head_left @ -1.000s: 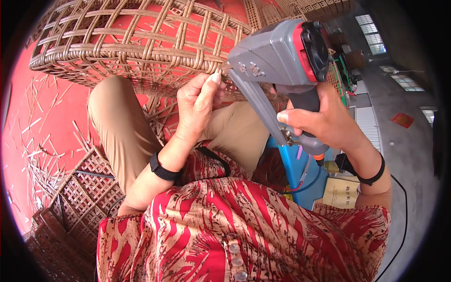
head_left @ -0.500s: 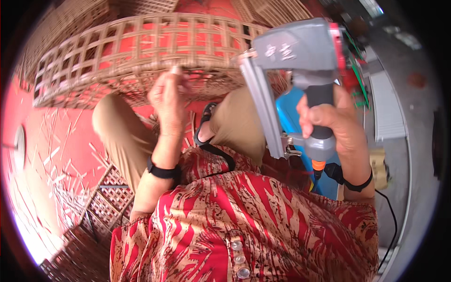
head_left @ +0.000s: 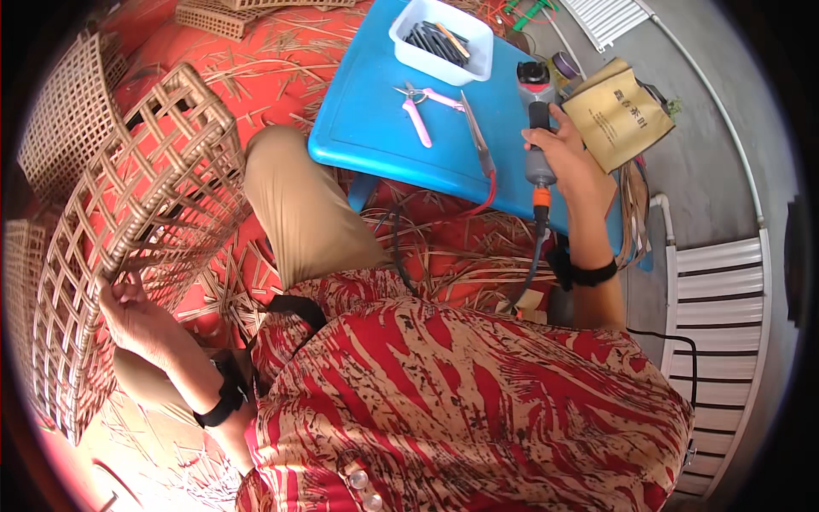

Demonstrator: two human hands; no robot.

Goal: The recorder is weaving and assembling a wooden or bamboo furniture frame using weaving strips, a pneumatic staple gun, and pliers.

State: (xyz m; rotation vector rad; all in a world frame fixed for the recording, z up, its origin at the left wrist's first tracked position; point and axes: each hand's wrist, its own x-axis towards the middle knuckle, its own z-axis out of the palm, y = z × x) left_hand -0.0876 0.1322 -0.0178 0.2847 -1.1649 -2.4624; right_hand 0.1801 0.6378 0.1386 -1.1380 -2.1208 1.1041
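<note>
My left hand [head_left: 141,320] grips the rim of a woven cane basket [head_left: 128,222], which stands tilted at my left side on the red floor. My right hand [head_left: 567,158] is closed on the handle of a grey pneumatic nail gun [head_left: 537,128], which rests flat on a blue plastic stool [head_left: 375,128]. An orange fitting and a dark hose hang from the gun's lower end. My bent leg in tan trousers lies between the basket and the stool.
On the blue stool lie pink-handled pliers [head_left: 418,111], a thin metal tool [head_left: 478,136] and a white tray [head_left: 439,38] of dark strips. A brown paper box [head_left: 618,111] sits to the right. Cane scraps litter the red floor. More woven pieces [head_left: 217,17] lie at the back.
My right hand has lowered the nail gun from the basket's rim down onto the blue stool. The basket has swung from in front of me to my left, still in my left hand.
</note>
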